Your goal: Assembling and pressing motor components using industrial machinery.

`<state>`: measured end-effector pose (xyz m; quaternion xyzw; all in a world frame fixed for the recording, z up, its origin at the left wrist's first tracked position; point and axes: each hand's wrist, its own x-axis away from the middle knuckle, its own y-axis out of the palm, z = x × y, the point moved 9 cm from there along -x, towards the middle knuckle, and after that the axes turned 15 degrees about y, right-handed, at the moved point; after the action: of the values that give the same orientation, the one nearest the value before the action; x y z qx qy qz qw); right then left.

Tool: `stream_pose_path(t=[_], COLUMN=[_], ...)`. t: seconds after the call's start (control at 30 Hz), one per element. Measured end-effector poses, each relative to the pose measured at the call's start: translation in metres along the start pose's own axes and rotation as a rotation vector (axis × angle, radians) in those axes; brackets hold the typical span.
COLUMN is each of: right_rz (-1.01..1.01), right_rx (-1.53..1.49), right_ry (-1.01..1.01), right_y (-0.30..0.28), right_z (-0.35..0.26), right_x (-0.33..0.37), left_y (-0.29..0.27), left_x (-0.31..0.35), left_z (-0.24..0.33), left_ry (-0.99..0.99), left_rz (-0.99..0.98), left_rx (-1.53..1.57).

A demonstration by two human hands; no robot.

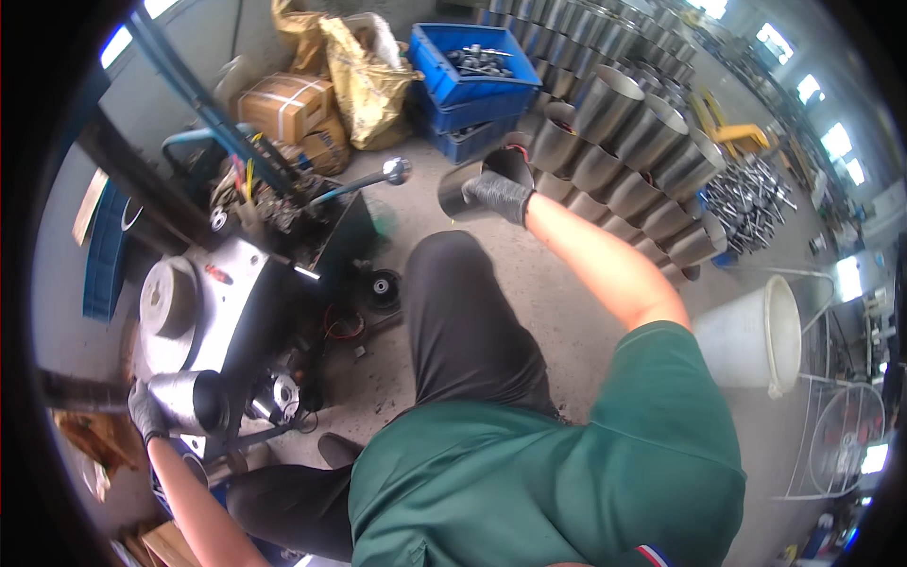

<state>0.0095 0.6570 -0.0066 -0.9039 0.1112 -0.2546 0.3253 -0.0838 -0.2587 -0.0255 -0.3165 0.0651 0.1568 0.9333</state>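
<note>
My right hand (501, 197), in a dark grey glove, grips the rim of an open steel cylinder (455, 194) beside the stacked cylinders, my arm stretched forward and right. The cylinder lies tilted, its dark mouth partly behind my hand. Down at the left, my left hand (146, 412), gloved too, is closed round the end of another steel cylinder (179, 397). That one lies on its side at the front of the machine (244, 283), below a round grey block (170, 295). Part of my left fingers is hidden behind the cylinder.
Steel cylinders (605, 180) are stacked in rows on the right. Behind stand blue crates (453, 109) with metal parts, a sack (364, 90) and a carton (283, 106). A lever with a ball end (395, 171) juts from the machine. A white bucket (746, 335) stands right.
</note>
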Motion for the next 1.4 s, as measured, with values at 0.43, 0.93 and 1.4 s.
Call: stream_pose_path(t=[0.43, 0.93, 1.4], right_rz=[-0.116, 0.411, 0.536], right_rx=[1.312, 0.330, 0.664], right_ry=[-0.438, 0.605, 0.077], right_y=[0.292, 0.057, 0.092], right_z=[0.433, 0.441, 0.332], right_x=[-0.054, 0.035, 0.036], left_y=[-0.006, 0.038, 0.010], left_x=[-0.007, 0.010, -0.008], left_z=[-0.011, 0.033, 0.007], left_ry=[-0.197, -0.429, -0.401], left_rz=[-0.043, -0.047, -0.020], left_rx=[0.124, 0.262, 0.223])
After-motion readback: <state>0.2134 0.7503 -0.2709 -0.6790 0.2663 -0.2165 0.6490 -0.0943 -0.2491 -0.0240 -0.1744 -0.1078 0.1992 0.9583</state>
